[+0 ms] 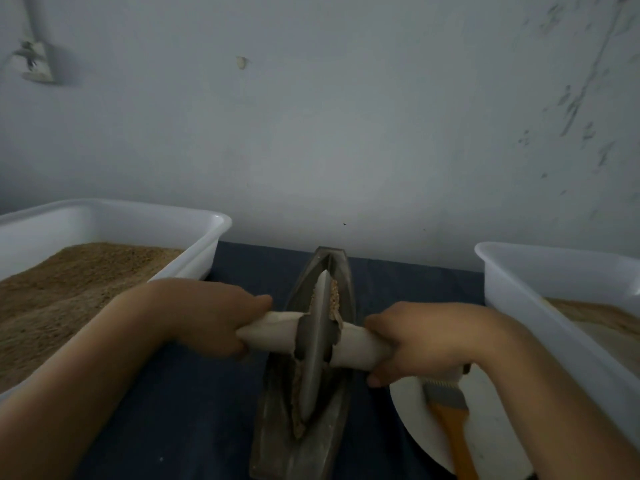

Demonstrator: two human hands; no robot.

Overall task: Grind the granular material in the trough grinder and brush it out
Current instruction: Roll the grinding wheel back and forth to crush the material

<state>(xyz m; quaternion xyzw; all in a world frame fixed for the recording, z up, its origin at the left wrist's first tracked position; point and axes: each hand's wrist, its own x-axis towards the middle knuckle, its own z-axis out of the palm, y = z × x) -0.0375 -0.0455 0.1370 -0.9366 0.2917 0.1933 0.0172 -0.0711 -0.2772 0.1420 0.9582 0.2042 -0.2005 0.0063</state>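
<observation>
A dark metal trough grinder (277, 441) lies lengthwise on the dark cloth in front of me. Its grinding wheel (317, 344) stands upright in the groove, on a pale wooden axle (273, 332). My left hand (214, 317) grips the axle's left end and my right hand (415, 341) grips its right end. Brown granular material (297, 403) lines the groove beside the wheel, near and far. A brush (450, 420) with an orange handle lies on a white plate (491, 438) at the right, partly under my right wrist.
A white plastic tub (114, 216) with brown granules stands at the left. Another white tub (540, 306) with paler powder stands at the right edge. A pale wall rises close behind the table.
</observation>
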